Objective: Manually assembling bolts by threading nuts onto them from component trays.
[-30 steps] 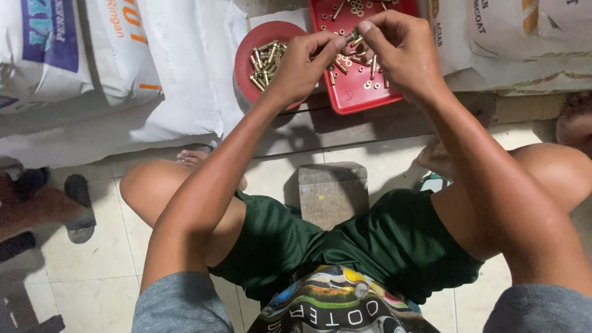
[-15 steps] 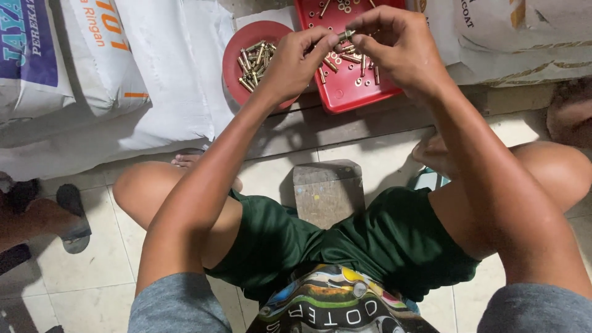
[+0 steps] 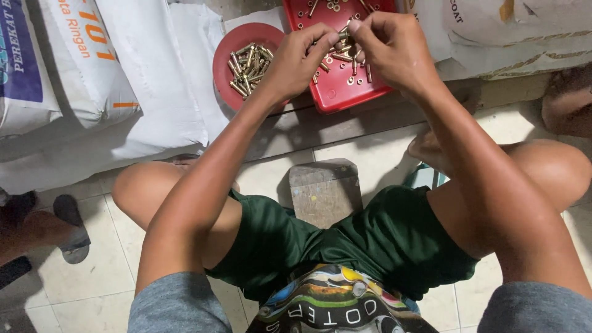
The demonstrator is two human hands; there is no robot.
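- Left hand (image 3: 300,58) raised over the near left corner of a red square tray (image 3: 345,92), fingers (image 3: 320,38) pinched narrow on a small brass-coloured bolt (image 3: 343,36).
- Right hand (image 3: 394,49) meeting it from the other side, fingertips closed on the same small piece; too small and too covered to tell which hand bears the hold, or whether a nut sits on it.
- Bolt held in the air just above the tray, between the two sets of fingertips, not touching the tray.
- Loose on the tray floor: short bolts and little round nuts (image 3: 348,80), scattered, some hidden under the hands.
- Just left of the tray, touching or nearly touching it: a round red dish (image 3: 231,46) with a heap of brass-coloured bolts (image 3: 246,66) lying crosswise.
- Both containers resting on a low wooden ledge (image 3: 345,126) along a wall of sacks.
- White sacks (image 3: 148,80) stacked at the left, pale sacks (image 3: 512,31) at the right, the tray and dish set between them.
- Below the hands, a bare wooden stool top (image 3: 325,191) between the knees; green shorts (image 3: 370,240) and a printed shirt hem near the bottom edge.
- Pale floor tiles (image 3: 98,277) underneath; a dark sandal (image 3: 71,228) at the left edge with part of another person's foot beside it.
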